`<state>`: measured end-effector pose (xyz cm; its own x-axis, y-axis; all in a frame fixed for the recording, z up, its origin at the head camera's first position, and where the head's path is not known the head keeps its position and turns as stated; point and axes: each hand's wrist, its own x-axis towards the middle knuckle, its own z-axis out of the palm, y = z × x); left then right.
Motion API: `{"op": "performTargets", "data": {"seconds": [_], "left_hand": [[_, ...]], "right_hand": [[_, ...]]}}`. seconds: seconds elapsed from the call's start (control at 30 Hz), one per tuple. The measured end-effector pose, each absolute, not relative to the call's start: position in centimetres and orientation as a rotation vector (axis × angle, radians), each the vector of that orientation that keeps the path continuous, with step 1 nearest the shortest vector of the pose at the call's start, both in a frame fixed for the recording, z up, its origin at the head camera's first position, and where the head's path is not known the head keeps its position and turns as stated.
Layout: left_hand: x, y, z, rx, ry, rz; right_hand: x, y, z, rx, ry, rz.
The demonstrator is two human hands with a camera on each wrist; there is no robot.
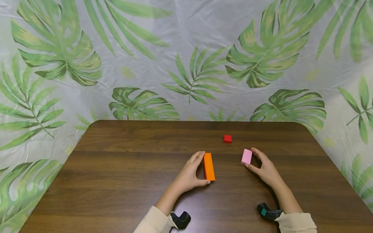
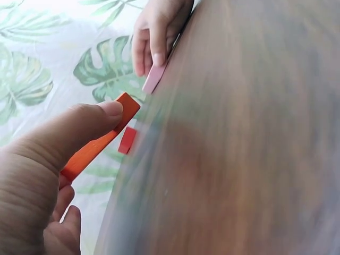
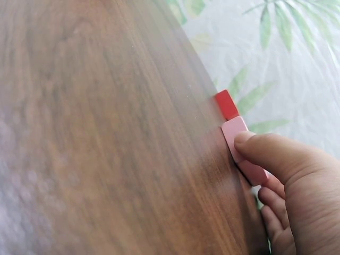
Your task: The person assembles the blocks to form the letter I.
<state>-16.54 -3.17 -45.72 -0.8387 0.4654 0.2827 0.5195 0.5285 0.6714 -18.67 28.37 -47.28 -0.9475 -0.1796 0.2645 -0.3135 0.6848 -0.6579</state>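
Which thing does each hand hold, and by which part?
The left hand grips the orange block by its near and far ends; the right hand grips the pink block likewise.

Table (image 1: 116, 181): one, brown, wood grain running side to side with darker bands; far corners rounded; soft sheen toward the near side. Red block (image 1: 227, 139): one, small, toward the far edge, right of centre. Orange block (image 1: 209, 166): one, long, set lengthwise near to far, left of the red; underside hidden. Pink block (image 1: 246, 156): one, shorter than the orange, right of both. All three apart.
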Motion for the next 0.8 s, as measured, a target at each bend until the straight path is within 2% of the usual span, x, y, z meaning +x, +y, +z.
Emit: {"op": "performTargets", "data": {"seconds": [0.8], "left_hand": [[-17.9,-6.5,-46.3,-0.836,-2.846,-1.336]], "right_hand": [[-18.6,28.3,-47.1,0.37,-2.753,1.119]]}}
